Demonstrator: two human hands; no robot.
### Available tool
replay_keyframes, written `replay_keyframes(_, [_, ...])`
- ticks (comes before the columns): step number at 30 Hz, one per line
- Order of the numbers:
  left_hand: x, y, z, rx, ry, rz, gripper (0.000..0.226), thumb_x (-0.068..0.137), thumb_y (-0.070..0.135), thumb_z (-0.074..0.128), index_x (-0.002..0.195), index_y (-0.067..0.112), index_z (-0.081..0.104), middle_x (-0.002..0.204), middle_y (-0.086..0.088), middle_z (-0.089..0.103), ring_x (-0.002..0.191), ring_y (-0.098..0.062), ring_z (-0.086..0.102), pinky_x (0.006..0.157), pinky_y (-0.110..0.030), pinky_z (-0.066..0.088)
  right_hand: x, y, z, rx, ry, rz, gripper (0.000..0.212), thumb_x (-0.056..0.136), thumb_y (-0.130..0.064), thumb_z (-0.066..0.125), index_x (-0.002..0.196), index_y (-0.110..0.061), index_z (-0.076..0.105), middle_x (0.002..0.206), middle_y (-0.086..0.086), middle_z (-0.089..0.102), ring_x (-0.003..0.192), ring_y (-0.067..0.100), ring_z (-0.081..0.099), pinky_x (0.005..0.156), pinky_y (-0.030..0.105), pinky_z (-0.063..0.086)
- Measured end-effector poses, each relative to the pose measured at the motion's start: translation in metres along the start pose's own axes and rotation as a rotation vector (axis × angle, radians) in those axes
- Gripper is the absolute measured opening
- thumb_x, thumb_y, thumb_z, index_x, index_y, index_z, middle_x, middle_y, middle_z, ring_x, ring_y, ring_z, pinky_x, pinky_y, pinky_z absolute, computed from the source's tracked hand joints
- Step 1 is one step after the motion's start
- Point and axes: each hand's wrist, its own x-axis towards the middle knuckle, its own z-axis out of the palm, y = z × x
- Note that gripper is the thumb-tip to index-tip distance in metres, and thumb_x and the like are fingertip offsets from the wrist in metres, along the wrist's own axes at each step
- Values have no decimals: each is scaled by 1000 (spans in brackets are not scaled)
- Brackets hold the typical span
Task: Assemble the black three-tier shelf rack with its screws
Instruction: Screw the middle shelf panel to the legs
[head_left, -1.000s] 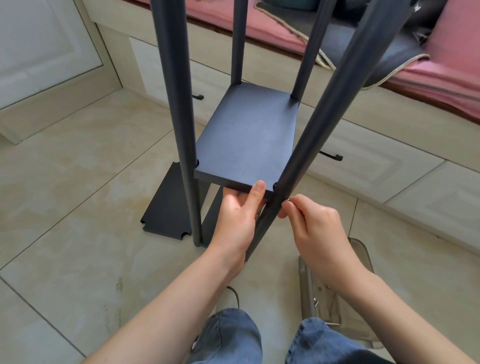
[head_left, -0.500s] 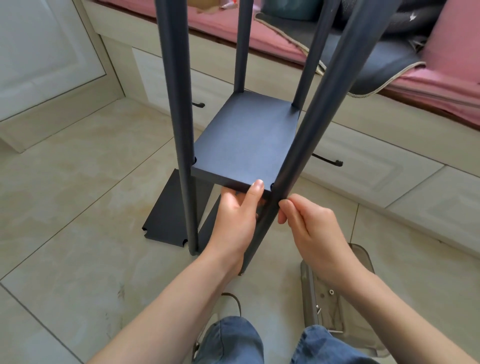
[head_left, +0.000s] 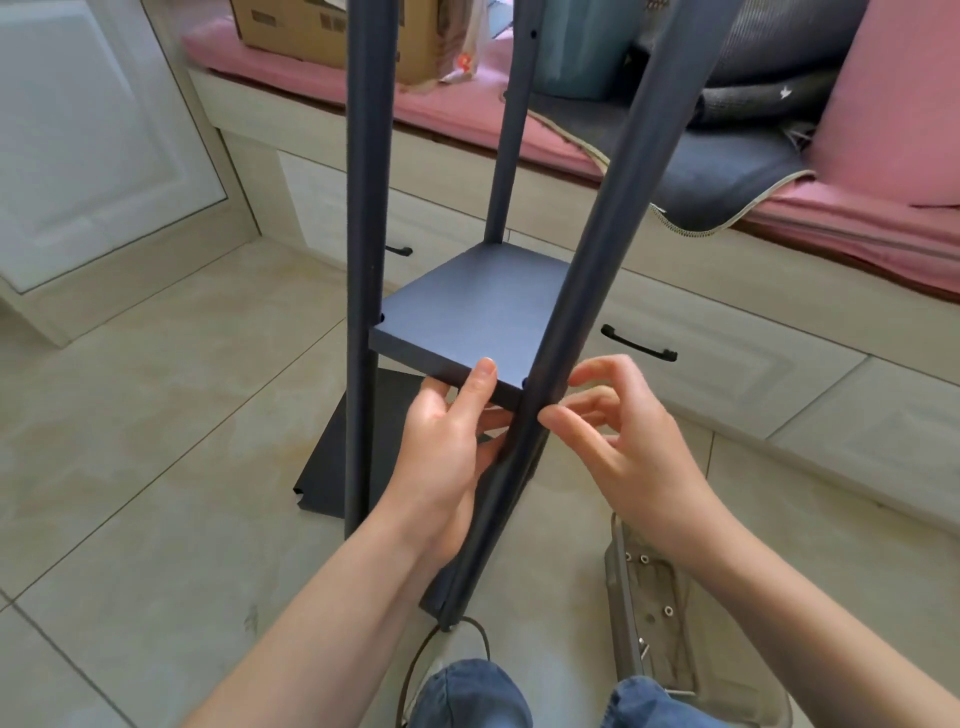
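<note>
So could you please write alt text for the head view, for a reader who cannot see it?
A person's left hand grips the front edge of a black shelf board set between four upright black poles, while the right hand, fingers loosely spread, touches the near right pole. Another black panel lies on the tiled floor.

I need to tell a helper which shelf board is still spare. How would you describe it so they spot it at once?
Start at the rack's four dark poles standing on the tiled floor. One shelf is fitted between them. The spare board lies flat on the tiles below it, notched at its visible corner.
</note>
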Motion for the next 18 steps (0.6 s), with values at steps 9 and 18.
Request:
replay_keyframes(9, [-1, 16, 17, -2, -93, 6, 34, 106, 32, 48, 134, 15, 55, 117, -8, 74, 107, -26, 73, 95, -45, 57, -4, -21, -3, 245, 85, -80, 15, 98, -36, 51, 113, -37, 50, 97, 0, 74, 93, 18, 70, 88, 47, 57])
replay_keyframes(18, [6, 6, 28, -28, -35, 50, 42, 95, 33, 58, 135, 21, 56, 127, -4, 70, 120, -22, 66, 97, -49, 57, -5, -24, -12, -34, 314, -174, 12, 93, -28, 63, 100, -24, 53, 86, -9, 65, 84, 6, 65, 70, 24, 55])
